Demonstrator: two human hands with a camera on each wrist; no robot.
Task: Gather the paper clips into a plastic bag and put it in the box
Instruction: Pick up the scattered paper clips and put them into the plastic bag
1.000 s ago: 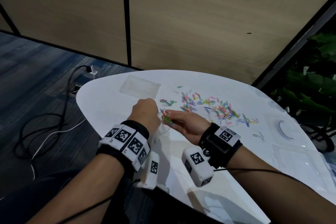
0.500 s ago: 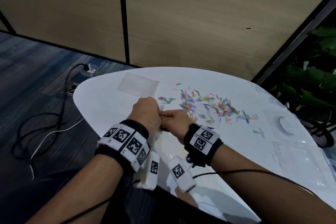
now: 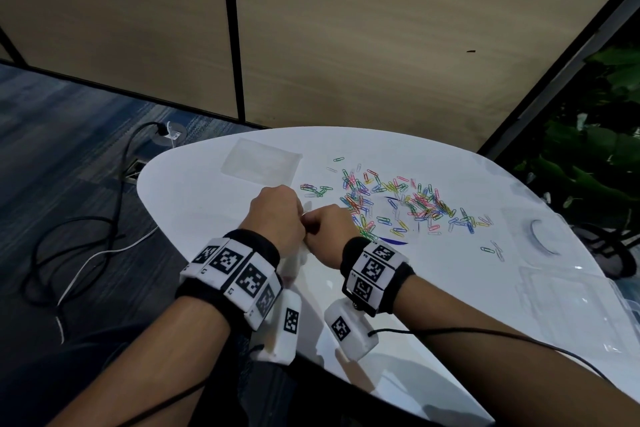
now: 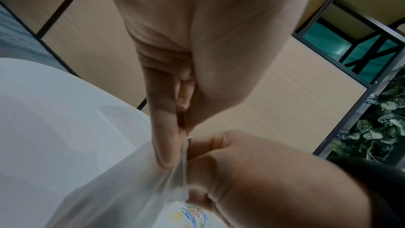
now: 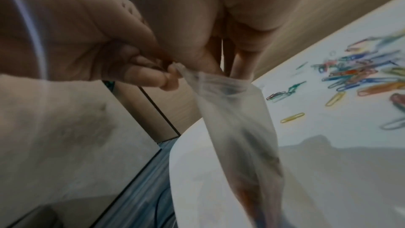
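My left hand (image 3: 277, 215) pinches the rim of a clear plastic bag (image 3: 294, 260) between thumb and forefinger (image 4: 166, 145). The bag (image 5: 236, 119) hangs down over the table's near edge. My right hand (image 3: 325, 229) sits close against the left. Its fingertips (image 5: 238, 68) dip into the bag's mouth, and its thumb lies against the rim. Whether clips lie between those fingers is hidden. A few clips (image 4: 192, 214) show at the bag's lower end. Several coloured paper clips (image 3: 398, 204) lie scattered on the white table (image 3: 194, 204), just right of my hands.
A second flat clear bag (image 3: 261, 163) lies at the table's far left. At the right edge stand a clear plastic box (image 3: 571, 305) and a clear lid with a round mark (image 3: 543, 232). Cables run over the floor on the left; a plant stands to the right.
My right hand held a pinch of clips palm-up at the bag's mouth. It has since turned knuckles-up and pushed its fingertips into the bag. The left hand kept its hold.
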